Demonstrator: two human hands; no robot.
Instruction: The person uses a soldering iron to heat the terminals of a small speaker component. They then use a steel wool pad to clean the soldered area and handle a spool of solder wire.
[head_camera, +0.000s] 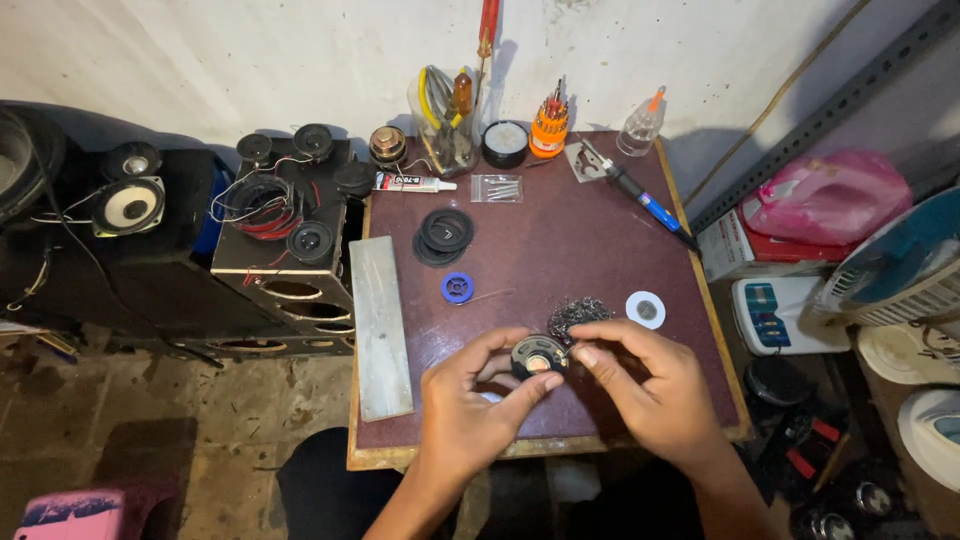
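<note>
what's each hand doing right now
Left hand: closed on the small round speaker.
Right hand: fingertips pinching the same speaker's right edge.

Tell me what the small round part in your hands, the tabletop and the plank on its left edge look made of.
Small round speaker: looks like black plastic rim with a shiny metal centre, held by both hands. Tabletop: likely laminate, smooth dark maroon with a pale wood edge. Plank: probably raw wood, grey, matte and worn.
</note>
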